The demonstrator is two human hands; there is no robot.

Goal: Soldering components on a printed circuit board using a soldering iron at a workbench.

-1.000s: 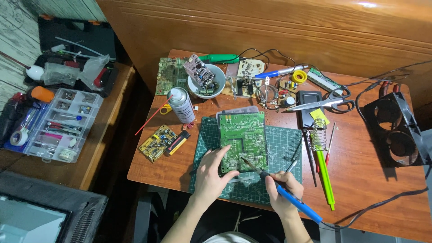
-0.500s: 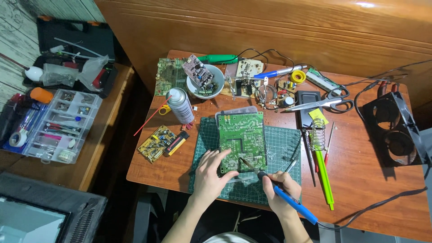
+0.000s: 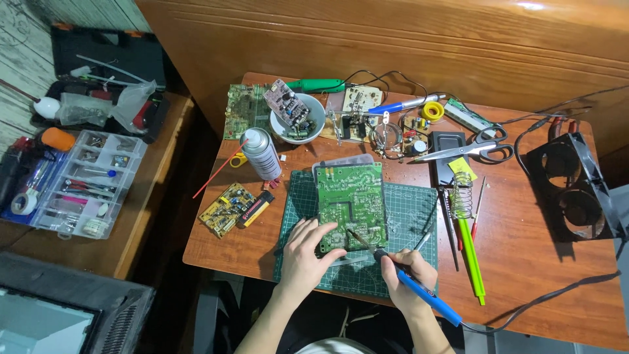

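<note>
At lower centre, left hand (image 3: 304,252) fingers lay spread on a green circuit board (image 3: 350,204); right hand (image 3: 403,282) fingers pinched a blue soldering iron (image 3: 419,292).

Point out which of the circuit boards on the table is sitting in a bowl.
The small purplish board, propped tilted in the white bowl near the table's back edge. The other boards lie flat, including the large green one on the cutting mat.

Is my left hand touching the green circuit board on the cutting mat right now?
Touching. The head view shows the left hand with its fingertips lying on the near left corner of the green circuit board, no gap visible between them.
</note>
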